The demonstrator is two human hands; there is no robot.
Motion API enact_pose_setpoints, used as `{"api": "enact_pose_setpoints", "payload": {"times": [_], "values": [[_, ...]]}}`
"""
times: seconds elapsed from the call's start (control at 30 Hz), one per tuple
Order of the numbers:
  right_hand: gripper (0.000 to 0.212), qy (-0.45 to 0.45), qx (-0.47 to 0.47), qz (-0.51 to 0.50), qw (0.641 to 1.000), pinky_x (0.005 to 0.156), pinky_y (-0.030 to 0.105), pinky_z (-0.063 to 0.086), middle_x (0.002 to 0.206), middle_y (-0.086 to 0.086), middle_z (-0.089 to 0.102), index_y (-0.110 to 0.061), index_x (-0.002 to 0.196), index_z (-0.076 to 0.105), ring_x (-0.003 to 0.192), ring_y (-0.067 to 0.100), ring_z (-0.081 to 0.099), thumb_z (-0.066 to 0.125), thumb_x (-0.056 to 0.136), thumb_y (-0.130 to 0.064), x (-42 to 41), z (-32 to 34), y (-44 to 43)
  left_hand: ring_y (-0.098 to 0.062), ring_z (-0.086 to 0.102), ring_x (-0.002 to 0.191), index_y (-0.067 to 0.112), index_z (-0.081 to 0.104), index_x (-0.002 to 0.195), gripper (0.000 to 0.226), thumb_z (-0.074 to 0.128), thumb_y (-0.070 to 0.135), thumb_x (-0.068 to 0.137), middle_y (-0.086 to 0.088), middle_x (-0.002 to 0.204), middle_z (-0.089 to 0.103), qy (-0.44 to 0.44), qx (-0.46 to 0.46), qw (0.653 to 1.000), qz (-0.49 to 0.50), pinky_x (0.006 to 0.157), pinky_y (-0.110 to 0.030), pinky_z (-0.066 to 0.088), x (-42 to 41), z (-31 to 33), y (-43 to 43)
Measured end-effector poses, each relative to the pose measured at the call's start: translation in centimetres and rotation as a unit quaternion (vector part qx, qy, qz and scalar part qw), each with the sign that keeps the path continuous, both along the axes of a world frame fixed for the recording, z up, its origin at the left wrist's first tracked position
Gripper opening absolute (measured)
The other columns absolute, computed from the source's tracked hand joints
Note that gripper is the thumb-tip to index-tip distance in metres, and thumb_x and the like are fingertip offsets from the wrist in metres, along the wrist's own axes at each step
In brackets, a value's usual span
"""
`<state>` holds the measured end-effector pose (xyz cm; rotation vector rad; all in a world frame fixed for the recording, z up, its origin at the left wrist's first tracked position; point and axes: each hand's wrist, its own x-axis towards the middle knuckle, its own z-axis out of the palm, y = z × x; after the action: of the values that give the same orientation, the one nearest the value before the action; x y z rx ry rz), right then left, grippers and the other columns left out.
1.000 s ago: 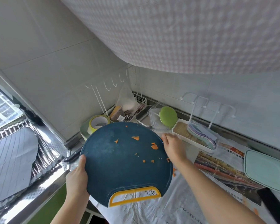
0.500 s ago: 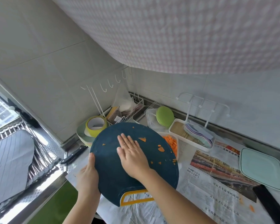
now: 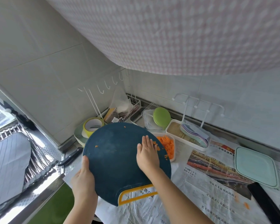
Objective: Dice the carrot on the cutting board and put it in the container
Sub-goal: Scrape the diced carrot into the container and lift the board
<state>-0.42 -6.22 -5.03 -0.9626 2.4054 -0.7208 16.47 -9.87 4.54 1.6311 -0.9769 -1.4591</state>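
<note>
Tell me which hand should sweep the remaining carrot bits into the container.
Right. The right hand lies flat on the board beside the container; the left hand grips the board's opposite edge.

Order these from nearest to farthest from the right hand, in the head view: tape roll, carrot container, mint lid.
1. carrot container, just right of the right hand.
2. tape roll, left, behind the cutting board.
3. mint lid, far right on the newspaper.

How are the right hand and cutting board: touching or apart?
Touching. Head view: the right hand lies flat on the cutting board, fingers straight against its blue face.
</note>
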Motion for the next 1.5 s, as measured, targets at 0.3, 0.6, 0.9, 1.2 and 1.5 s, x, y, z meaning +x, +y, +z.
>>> {"api": "enact_pose_setpoints", "payload": {"times": [0.3,0.6,0.9,1.2,1.5], "values": [[0.05,0.071,0.032,-0.052,0.996,0.121,0.033,0.002,0.161,0.012,0.023,-0.003,0.153,0.023,0.15,0.021,0.015,0.019,0.108,-0.024,-5.8,-2.0,2.8,-0.02,0.051,0.063,0.015,0.046,0.065,0.042,0.053,0.046,0.092,0.001,0.072,0.056,0.01,-0.036,0.999,0.035,0.058,-0.032,0.041,1.3,1.2,-1.4],[0.055,0.022,-0.149,0.204,0.967,0.116,0.02,-0.013,0.163,-0.008,-0.006,-0.022,0.157,0.006,0.149,0.006,-0.01,0.02,0.107,-0.04,3.8,5.2,2.1,-0.02,0.052,0.065,0.018,0.049,0.065,0.039,0.051,0.044,0.093,0.001,0.071,0.056,0.021,-0.06,0.998,0.001,0.065,-0.036,0.044,-0.4,1.9,-0.8],[0.057,-0.004,-0.049,0.095,0.994,0.116,0.021,-0.009,0.163,-0.007,-0.01,-0.021,0.156,-0.005,0.149,0.008,-0.01,0.013,0.106,-0.043,-0.6,0.6,4.7,-0.018,0.053,0.068,0.018,0.052,0.07,0.036,0.05,0.045,0.093,0.002,0.077,0.057,0.031,-0.055,0.998,0.008,0.061,-0.033,0.044,-0.9,1.9,-0.5],[0.054,-0.079,-0.088,0.009,0.993,0.118,0.029,0.018,0.164,-0.002,0.012,-0.016,0.157,0.012,0.151,0.016,0.011,0.026,0.107,-0.032,-6.0,-1.0,5.8,-0.017,0.047,0.062,0.014,0.044,0.064,0.044,0.05,0.045,0.094,0.002,0.071,0.052,0.031,-0.069,0.996,0.039,0.056,-0.032,0.037,0.1,1.5,-1.4],[0.031,0.065,-0.26,0.041,0.963,0.103,0.01,0.031,0.136,0.002,0.059,-0.009,0.127,0.065,0.13,0.013,0.052,0.057,0.099,-0.02,-3.0,5.1,3.1,-0.027,0.061,0.08,0.015,0.059,0.078,0.036,0.052,0.047,0.092,-0.003,0.086,0.064,0.022,-0.046,0.998,-0.025,0.073,-0.039,0.05,0.6,1.8,-1.4]]}}
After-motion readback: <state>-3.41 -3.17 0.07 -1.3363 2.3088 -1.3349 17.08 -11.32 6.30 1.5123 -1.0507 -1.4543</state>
